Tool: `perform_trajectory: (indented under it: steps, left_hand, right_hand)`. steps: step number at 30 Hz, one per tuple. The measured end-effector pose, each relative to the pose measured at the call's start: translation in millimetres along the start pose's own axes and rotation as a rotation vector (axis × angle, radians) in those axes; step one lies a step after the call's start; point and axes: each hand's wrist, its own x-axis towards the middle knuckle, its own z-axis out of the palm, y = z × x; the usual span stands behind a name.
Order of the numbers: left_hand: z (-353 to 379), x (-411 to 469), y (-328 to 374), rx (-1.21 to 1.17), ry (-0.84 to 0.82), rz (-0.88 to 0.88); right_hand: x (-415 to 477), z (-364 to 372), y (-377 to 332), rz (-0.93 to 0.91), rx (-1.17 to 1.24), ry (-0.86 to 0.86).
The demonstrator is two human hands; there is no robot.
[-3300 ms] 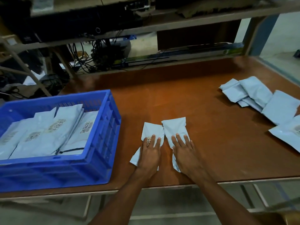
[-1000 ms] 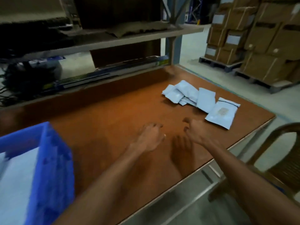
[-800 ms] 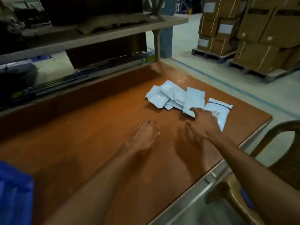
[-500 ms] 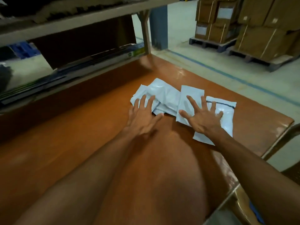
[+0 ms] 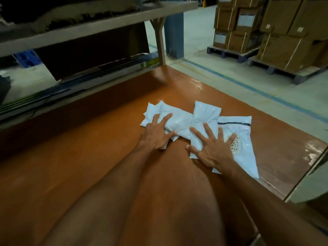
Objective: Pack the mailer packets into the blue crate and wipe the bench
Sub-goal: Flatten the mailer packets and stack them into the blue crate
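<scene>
Several pale mailer packets [image 5: 179, 119] lie in a loose overlapping heap on the brown bench [image 5: 92, 153] near its right end. My left hand [image 5: 157, 135] lies flat on the left packets, fingers spread, thumb against the heap's near edge. My right hand [image 5: 212, 148] presses with spread fingers on an upright packet [image 5: 206, 116] and on a labelled packet [image 5: 243, 139] with a dark strip. The blue crate is out of view.
The bench's right edge [image 5: 301, 176] runs close to the packets, with floor beyond. A shelf [image 5: 85, 31] overhangs the back of the bench. Stacked cardboard boxes on pallets [image 5: 269, 32] stand at the far right.
My view swung right from the blue crate to the heap. Both hands reached forward and landed flat on the packets; since half a second ago they have drawn the packets slightly together.
</scene>
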Motion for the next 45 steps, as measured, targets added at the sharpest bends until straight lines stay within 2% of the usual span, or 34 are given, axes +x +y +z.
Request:
perform_trajectory:
  steps: [6, 11, 13, 15, 20, 23, 25, 27, 29, 32, 34, 37, 39, 42, 45]
  left_hand:
    - [-15, -145, -47, 0.141, -0.022, -0.188]
    - [-40, -278, -103, 0.322, 0.037, -0.244]
    - [-47, -321, -121, 0.292, 0.069, -0.278]
    - [-51, -358, -132, 0.165, 0.092, -0.323]
    - [-51, -435, -133, -0.045, 0.196, -0.435]
    - [-50, -473, -127, 0.029, 0.191, -0.567]
    - [-49, -492, -125, 0.075, 0.145, -0.647]
    - [-49, -501, -124, 0.106, 0.120, -0.665]
    - [-50, -499, -124, 0.116, 0.115, -0.628]
    - [-48, -490, -126, 0.108, 0.066, -0.565]
    - [-47, -490, -128, 0.101, 0.070, -0.557]
    - [-47, -495, -131, 0.119, 0.100, -0.549]
    - [-45, -496, -132, 0.119, 0.118, -0.548]
    - [-40, -495, -132, 0.115, 0.140, -0.549]
    - [-37, -494, -133, 0.132, 0.142, -0.553]
  right_hand:
    - [-88, -2, -58, -0.209, -0.029, -0.053]
    - [-166, 6, -122, -0.424, -0.085, -0.046]
    - [-194, 10, -146, -0.477, -0.077, -0.078]
    - [-220, 14, -169, -0.515, -0.049, -0.113]
    - [-253, 14, -204, -0.461, -0.029, -0.099]
    - [-256, 11, -214, -0.348, -0.111, -0.081]
    - [-260, 8, -224, -0.325, -0.124, -0.018]
    - [-267, 6, -239, -0.441, -0.133, 0.028]
    - [-274, 9, -260, -0.567, -0.152, -0.047]
    - [-278, 12, -285, -0.538, -0.092, -0.159]
    - [-277, 6, -289, -0.537, -0.026, -0.146]
    - [-277, -7, -270, -0.384, -0.025, -0.031]
    - [-276, -7, -245, -0.268, -0.048, -0.061]
    - [-260, -3, -204, -0.345, -0.114, -0.214]
    - [-227, -11, -167, -0.365, -0.075, -0.309]
